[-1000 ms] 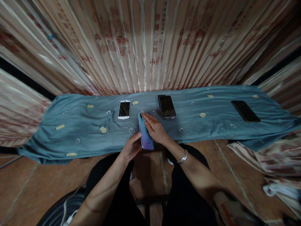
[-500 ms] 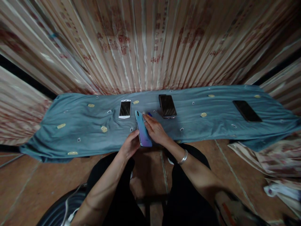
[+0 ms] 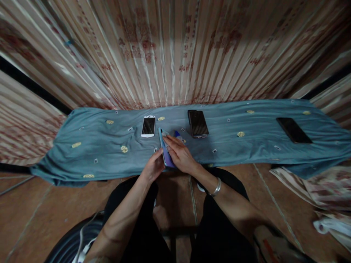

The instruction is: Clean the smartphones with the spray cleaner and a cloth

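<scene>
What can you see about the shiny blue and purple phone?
The phone looks smooth and glossy, like glass, going from pale blue at its far end to purple at its near end. Its back is turned up, and it slants a little, far end toward the left. The left hand grips its left side near the bottom, and the right hand lies over its back, hiding much of it. Its screen is out of sight.
</scene>
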`<state>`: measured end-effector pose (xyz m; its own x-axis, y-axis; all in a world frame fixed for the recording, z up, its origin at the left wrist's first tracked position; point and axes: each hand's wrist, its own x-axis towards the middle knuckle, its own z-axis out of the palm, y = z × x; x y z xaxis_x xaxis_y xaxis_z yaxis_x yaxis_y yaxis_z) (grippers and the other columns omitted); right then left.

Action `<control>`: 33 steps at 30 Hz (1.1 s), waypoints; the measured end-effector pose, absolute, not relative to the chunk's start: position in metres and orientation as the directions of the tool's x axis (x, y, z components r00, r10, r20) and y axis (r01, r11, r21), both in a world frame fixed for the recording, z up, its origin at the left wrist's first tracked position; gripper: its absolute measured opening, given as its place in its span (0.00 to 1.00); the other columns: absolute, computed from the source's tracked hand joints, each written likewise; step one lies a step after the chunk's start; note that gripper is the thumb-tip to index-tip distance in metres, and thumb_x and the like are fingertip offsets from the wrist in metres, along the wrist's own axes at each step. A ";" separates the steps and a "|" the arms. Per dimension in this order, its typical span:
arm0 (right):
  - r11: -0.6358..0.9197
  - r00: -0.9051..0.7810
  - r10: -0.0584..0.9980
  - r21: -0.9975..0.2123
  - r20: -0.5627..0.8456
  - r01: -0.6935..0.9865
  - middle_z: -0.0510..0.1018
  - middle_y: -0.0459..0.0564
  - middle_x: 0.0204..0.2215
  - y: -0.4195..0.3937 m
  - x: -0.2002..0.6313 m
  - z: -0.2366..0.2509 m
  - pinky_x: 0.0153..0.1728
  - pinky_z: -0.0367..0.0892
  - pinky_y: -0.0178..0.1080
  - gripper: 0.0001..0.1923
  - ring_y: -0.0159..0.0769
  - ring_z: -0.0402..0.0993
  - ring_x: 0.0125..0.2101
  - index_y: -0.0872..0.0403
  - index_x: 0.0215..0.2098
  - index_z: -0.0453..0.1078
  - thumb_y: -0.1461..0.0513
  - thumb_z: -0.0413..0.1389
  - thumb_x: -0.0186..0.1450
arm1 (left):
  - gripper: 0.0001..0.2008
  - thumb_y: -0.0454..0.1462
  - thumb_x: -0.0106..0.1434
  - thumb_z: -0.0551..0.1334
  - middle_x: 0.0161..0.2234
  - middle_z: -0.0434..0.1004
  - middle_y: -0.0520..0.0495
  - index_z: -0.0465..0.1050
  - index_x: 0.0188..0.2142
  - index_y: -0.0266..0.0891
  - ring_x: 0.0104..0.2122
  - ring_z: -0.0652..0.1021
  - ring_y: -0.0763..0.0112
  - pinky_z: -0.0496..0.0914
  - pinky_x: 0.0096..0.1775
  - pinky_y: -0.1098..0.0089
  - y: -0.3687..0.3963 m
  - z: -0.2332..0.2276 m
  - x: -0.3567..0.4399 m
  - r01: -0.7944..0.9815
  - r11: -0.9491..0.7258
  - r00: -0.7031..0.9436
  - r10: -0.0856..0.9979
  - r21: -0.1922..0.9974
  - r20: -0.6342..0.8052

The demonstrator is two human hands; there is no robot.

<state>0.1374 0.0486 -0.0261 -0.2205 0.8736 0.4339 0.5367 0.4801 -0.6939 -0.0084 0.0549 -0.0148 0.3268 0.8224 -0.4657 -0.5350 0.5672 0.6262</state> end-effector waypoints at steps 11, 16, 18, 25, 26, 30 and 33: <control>0.484 -0.223 0.872 -0.708 0.435 0.514 0.66 0.52 0.68 0.052 0.138 -0.027 0.69 0.57 0.54 0.26 0.42 0.61 0.68 0.47 0.70 0.59 0.59 0.43 0.76 | 0.05 0.37 0.56 0.71 0.26 0.81 0.50 0.80 0.29 0.37 0.27 0.79 0.70 0.74 0.40 0.68 0.053 -0.016 -0.007 -0.498 0.591 0.355 0.807 0.635 -0.472; 0.504 -0.255 0.863 -0.720 0.436 0.476 0.68 0.52 0.67 0.048 0.136 -0.023 0.68 0.58 0.52 0.25 0.40 0.62 0.67 0.47 0.69 0.61 0.58 0.43 0.76 | 0.04 0.35 0.61 0.68 0.24 0.79 0.53 0.80 0.30 0.38 0.24 0.76 0.74 0.70 0.33 0.73 0.058 -0.013 -0.007 -0.555 0.562 0.299 0.823 0.613 -0.483; 0.516 -0.266 0.857 -0.724 0.442 0.458 0.68 0.52 0.67 0.045 0.134 -0.021 0.68 0.59 0.51 0.25 0.39 0.63 0.67 0.47 0.69 0.62 0.59 0.43 0.76 | 0.04 0.35 0.63 0.66 0.26 0.80 0.53 0.80 0.31 0.39 0.25 0.76 0.75 0.70 0.33 0.74 0.060 -0.012 -0.007 -0.584 0.541 0.267 0.832 0.605 -0.486; 0.545 -0.276 0.838 -0.735 0.470 0.403 0.71 0.52 0.65 0.036 0.127 -0.014 0.67 0.62 0.49 0.24 0.38 0.65 0.66 0.49 0.67 0.65 0.60 0.43 0.76 | 0.05 0.36 0.65 0.64 0.30 0.83 0.52 0.80 0.33 0.39 0.29 0.79 0.73 0.72 0.35 0.73 0.069 -0.012 -0.011 -0.640 0.476 0.191 0.859 0.604 -0.475; 0.547 -0.276 0.837 -0.736 0.473 0.398 0.71 0.52 0.65 0.034 0.127 -0.013 0.67 0.63 0.49 0.24 0.37 0.66 0.65 0.48 0.67 0.65 0.60 0.44 0.76 | 0.04 0.36 0.64 0.65 0.30 0.83 0.52 0.79 0.33 0.39 0.29 0.79 0.73 0.73 0.37 0.73 0.070 -0.012 -0.012 -0.650 0.458 0.178 0.868 0.606 -0.464; 0.562 -0.282 0.827 -0.740 0.487 0.370 0.72 0.52 0.64 0.028 0.125 -0.009 0.66 0.64 0.49 0.23 0.38 0.67 0.65 0.48 0.67 0.66 0.60 0.45 0.76 | 0.06 0.36 0.63 0.66 0.28 0.83 0.52 0.78 0.29 0.38 0.29 0.79 0.74 0.73 0.39 0.74 0.075 -0.011 -0.014 -0.688 0.405 0.147 0.891 0.602 -0.430; 0.582 -0.288 0.812 -0.735 0.507 0.348 0.72 0.54 0.64 0.026 0.125 -0.008 0.67 0.62 0.49 0.23 0.38 0.67 0.65 0.50 0.67 0.66 0.61 0.45 0.76 | 0.08 0.36 0.62 0.68 0.26 0.82 0.53 0.77 0.27 0.37 0.28 0.79 0.76 0.73 0.39 0.76 0.076 -0.011 -0.016 -0.694 0.398 0.162 0.898 0.599 -0.409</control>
<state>0.1249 0.0260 -0.0082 -0.2884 0.8123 0.5069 0.3476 0.5821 -0.7351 -0.0161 0.0759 -0.0107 0.1618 0.8980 -0.4091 -0.6943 0.3982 0.5995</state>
